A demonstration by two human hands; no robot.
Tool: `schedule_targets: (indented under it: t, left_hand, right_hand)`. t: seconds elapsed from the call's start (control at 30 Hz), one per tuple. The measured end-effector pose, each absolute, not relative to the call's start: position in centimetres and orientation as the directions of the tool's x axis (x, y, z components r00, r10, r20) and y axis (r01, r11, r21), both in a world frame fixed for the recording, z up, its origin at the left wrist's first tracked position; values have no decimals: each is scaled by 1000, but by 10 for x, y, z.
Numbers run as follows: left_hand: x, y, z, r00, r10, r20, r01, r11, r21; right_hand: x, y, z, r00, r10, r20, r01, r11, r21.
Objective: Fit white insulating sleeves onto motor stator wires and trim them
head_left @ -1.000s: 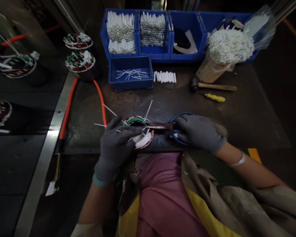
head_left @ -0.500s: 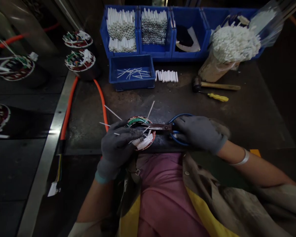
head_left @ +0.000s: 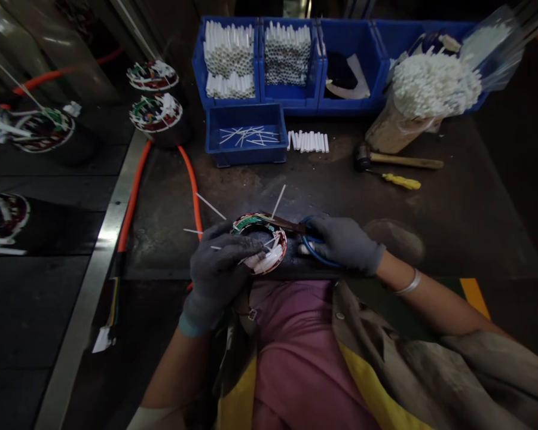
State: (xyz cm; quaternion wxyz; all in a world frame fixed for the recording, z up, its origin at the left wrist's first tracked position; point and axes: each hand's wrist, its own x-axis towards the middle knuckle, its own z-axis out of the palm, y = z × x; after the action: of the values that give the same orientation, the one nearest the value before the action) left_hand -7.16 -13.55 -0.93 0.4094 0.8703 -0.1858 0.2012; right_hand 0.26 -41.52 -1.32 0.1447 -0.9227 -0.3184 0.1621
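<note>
A motor stator (head_left: 278, 258) with red, green and white windings stands at the table's near edge, thin white ties sticking out around it. My gloved left hand (head_left: 217, 257) is closed over its left side, fingertips across the ring and the white sleeves inside; what the fingertips pinch is too small to tell. My gloved right hand (head_left: 347, 242) grips scissors (head_left: 291, 224) by their blue loop handles. Their blades point left and lie over the stator's upper right rim, close to an upright white tie (head_left: 278, 201). The blades look together.
Blue bins (head_left: 291, 95) with white tubes line the back. Before them are a small blue tray (head_left: 246, 156) of thin strips and a row of short white tubes (head_left: 309, 142). A mallet (head_left: 403, 160), yellow-handled screwdriver (head_left: 401, 181), bag of white pieces (head_left: 434, 83), orange sleeves (head_left: 134, 197) and other stators (head_left: 159, 116) surround.
My right hand has brought the scissors left and slightly up, from across the stator's middle to its upper right rim. My left hand stays on the stator. The view has shifted slightly.
</note>
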Motion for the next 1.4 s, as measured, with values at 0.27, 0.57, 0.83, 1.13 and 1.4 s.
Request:
schedule_targets:
  t: [0.27,0.57,0.83,1.13,1.4]
  left_hand:
    - [-14,-144,17,801,-484,353,-592,-548,591]
    - [-29,-131,14,844,-371,386,-526,-434,732]
    - [-69,-110,-17,935,-112,335,-353,-361,863]
    - [-77,-122,-28,898,-30,438,-415,-385,824]
    - [-64,-160,-25,868,137,477,-388,-412,824]
  right_hand:
    - [-1,-416,-19,744,615,-261,479,-763,-434]
    - [-11,-450,-8,759,542,-361,423,-832,-360]
    - [-27,-436,52,714,589,-379,605,-791,-91]
    - [-5,-431,72,604,603,-522,691,-722,-35]
    - [-11,-435,73,665,626,-407,673,-738,-36]
